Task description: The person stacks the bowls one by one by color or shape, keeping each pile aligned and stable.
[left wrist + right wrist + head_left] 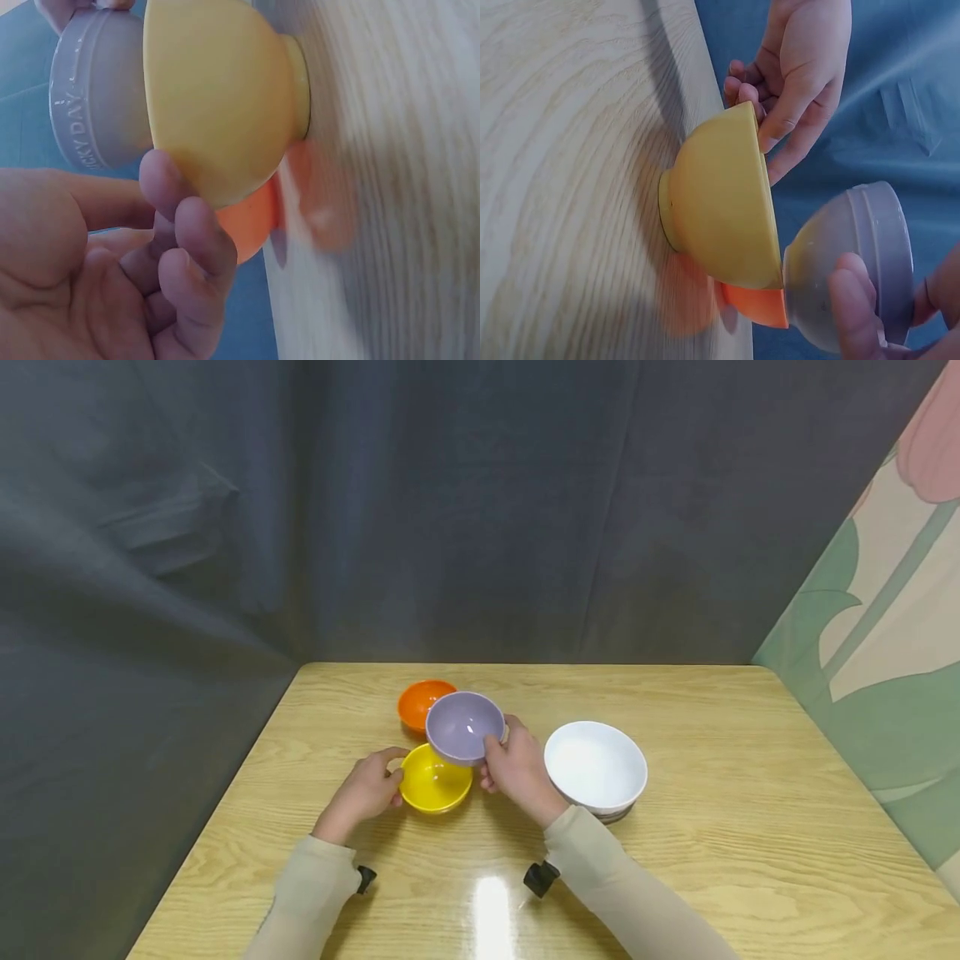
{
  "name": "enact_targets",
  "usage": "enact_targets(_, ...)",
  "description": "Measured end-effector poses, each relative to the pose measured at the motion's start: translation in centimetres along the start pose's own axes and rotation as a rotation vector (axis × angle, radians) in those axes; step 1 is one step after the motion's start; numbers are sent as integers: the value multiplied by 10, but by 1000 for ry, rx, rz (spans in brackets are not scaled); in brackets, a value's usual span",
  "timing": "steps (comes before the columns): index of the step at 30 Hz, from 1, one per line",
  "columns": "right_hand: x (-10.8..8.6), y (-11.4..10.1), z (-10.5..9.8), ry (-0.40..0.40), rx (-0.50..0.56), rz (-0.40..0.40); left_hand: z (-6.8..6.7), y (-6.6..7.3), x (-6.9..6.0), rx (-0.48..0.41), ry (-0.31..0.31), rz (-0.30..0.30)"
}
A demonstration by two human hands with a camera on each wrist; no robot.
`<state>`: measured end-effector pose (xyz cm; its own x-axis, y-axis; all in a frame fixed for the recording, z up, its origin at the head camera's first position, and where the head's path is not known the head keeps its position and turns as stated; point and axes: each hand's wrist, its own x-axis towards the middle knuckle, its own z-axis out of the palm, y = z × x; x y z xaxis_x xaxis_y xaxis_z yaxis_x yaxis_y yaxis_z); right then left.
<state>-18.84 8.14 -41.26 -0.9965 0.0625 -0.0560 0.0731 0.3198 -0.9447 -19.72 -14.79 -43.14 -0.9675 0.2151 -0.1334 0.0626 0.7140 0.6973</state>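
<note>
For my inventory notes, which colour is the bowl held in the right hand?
The held bowl is light purple, seen best in the head view.

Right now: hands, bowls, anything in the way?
Left hand touches yellow bowl. Right hand grips purple bowl, raised. Closest obstacle: orange bowl, just behind yellow bowl; white bowl off right.

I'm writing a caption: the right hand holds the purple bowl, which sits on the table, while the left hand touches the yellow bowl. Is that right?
Not quite: the right wrist view shows the purple bowl held above the table, its base near the rim of the yellow bowl. The right hand does hold it, and the left hand does touch the yellow bowl.
</note>
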Motion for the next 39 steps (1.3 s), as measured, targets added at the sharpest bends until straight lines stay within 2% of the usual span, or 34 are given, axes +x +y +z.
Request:
enact_targets(11, -4, 5, -1, 7, -156, -102, 7, -1, -2, -15, 13, 0)
enact_targets(16, -5, 4, -2, 15, -226, -121, 7, 0, -3, -15, 13, 9)
enact_targets(22, -3, 2, -3, -22, -257, -152, 4, 0, 0, -29, 1, 23)
enact_targets(28, -2, 7, -4, -95, -299, -165, 7, -3, 1, -69, -19, 34)
enact_targets(34, -3, 9, -4, -132, -294, -173, 8, -2, 1, -93, -30, 22)
enact_targets(39, -2, 9, -4, -152, -294, -201, 6, 0, 2, -82, -27, 36)
